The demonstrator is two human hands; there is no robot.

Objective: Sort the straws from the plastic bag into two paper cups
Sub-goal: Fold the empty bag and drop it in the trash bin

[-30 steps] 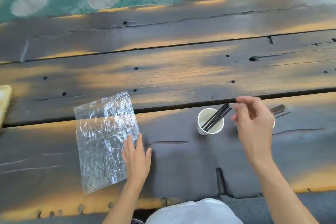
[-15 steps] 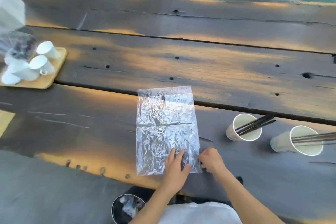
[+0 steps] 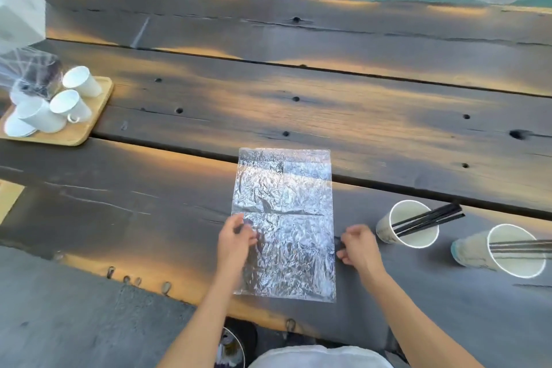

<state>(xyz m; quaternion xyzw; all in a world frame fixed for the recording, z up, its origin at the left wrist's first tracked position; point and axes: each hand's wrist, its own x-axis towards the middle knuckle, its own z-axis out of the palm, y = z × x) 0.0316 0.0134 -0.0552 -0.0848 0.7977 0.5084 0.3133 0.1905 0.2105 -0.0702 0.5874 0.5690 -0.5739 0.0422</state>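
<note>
Head view shows my left hand [image 3: 236, 240] pressing the plastic bag [image 3: 283, 218], right hand [image 3: 358, 246] loosely curled beside, holding nothing; I should flatten it gently.

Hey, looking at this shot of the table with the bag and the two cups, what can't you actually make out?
Head view only:
- Right paper cup: its straws are cut off by the frame's right edge.
- Right hand: fingertips curl under; contact with the plastic bag unclear.
- Left hand: motion blur hides any pinch.
- Bag contents: glare.
</note>
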